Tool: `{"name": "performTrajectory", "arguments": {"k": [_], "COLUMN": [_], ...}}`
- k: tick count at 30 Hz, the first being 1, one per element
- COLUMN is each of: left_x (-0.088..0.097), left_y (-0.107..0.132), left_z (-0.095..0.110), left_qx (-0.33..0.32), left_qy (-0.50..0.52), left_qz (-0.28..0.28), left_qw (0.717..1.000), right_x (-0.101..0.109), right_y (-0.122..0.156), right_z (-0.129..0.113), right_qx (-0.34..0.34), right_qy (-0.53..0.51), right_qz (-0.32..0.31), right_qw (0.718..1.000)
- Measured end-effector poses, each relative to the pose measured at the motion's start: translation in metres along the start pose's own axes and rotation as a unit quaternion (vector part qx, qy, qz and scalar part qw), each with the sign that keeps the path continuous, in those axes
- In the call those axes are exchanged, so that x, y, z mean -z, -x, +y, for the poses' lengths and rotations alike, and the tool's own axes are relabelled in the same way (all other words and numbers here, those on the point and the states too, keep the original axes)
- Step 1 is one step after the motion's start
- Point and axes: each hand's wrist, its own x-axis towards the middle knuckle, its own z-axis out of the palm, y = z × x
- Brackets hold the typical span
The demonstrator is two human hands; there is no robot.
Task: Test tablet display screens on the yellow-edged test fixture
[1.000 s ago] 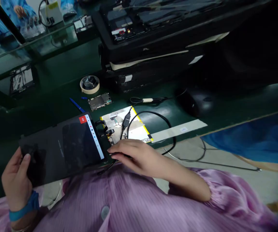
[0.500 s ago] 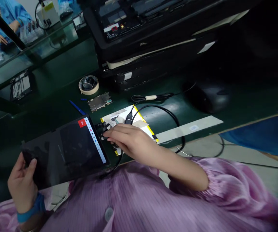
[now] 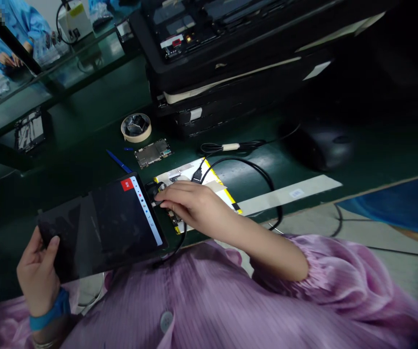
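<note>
Green bench (image 3: 96, 121), tape roll (image 3: 136, 127), circuit board (image 3: 152, 152), blue pen (image 3: 117, 161), mouse (image 3: 321, 143)

Bare green bench (image 3: 85, 145) is left open at the far left. Passage on the right is crossed by a looped black cable (image 3: 263, 182); the far side is blocked by stacked black trays (image 3: 230, 92).

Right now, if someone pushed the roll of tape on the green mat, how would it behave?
The tape roll lies flat on its side, so it would probably slide, not roll. It is a hollow ring, likely light. Stood on edge, it could roll away.
</note>
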Motion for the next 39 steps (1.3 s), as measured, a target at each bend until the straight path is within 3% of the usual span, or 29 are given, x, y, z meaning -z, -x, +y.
{"name": "performTrajectory", "arguments": {"k": [5,12,17,23,30,39], "left_x": [-0.001,-0.002,-0.002,-0.007,-0.009,-0.009], "left_y": [0.001,0.003,0.001,0.0,0.003,0.004], "left_z": [0.003,0.011,-0.001,-0.017,-0.018,-0.017], "left_qx": [0.019,0.021,0.021,-0.055,-0.049,-0.045], "left_qy": [0.011,-0.004,0.054,0.137,0.164,0.186], "left_qz": [-0.004,-0.007,-0.022,-0.009,-0.04,-0.048], "left_qw": [1.0,1.0,0.998,0.989,0.984,0.98], "right_x": [0.002,-0.003,-0.006,-0.005,-0.001,0.004], "right_y": [0.0,0.0,0.002,0.005,0.005,-0.005], "right_z": [-0.001,-0.005,-0.005,-0.01,-0.014,-0.016], "right_qx": [-0.007,-0.029,-0.02,-0.01,0.047,0.074], "right_qy": [0.011,0.014,0.026,0.07,0.196,0.235], "right_qz": [-0.027,-0.01,0.008,-0.001,-0.032,-0.063], "right_qw": [1.0,0.999,0.999,0.998,0.979,0.967]}}
